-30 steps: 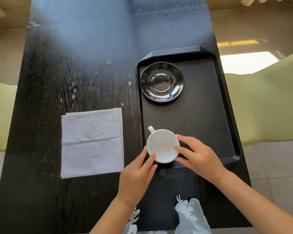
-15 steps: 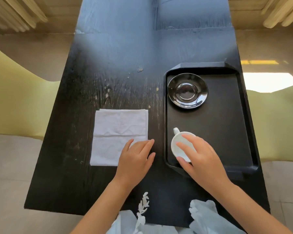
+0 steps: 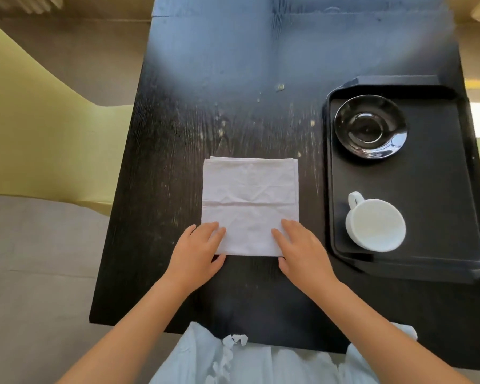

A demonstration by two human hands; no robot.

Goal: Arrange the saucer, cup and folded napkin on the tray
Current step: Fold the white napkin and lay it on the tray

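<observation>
- Napkin (image 3: 250, 206): white cloth, folded square, creased; lies flat on the black table (image 3: 205, 92), left of the tray and apart from it. Not yet on the tray.
- Left hand (image 3: 197, 252): fingers (image 3: 209, 231) spread flat on the napkin's near-left corner, roughly its 7 o'clock; pressing, not clenched. No pinch of the cloth is visible.
- Right hand (image 3: 302, 252): fingers (image 3: 284, 231) laid flat on the near-right corner, roughly 5 o'clock; likewise open and resting. Whether the thumb has caught the edge underneath cannot be told.
- Tray (image 3: 438, 217): black, rimmed, at the table's right side, about 3 o'clock from the napkin.
- Saucer (image 3: 370, 126): black, glossy, empty; sits on the tray at its far-left, about 11 o'clock of the tray floor.
- Cup (image 3: 375, 224): white, upright, handle pointing toward 11 o'clock; stands on the tray's near-left, well apart from the saucer, not on it.
- Progress, judged: saucer and cup are placed on the tray; the napkin remains. The open stretch of tray floor at right looks the likely spot. Whether the cup is meant to end on the saucer cannot be told.
</observation>
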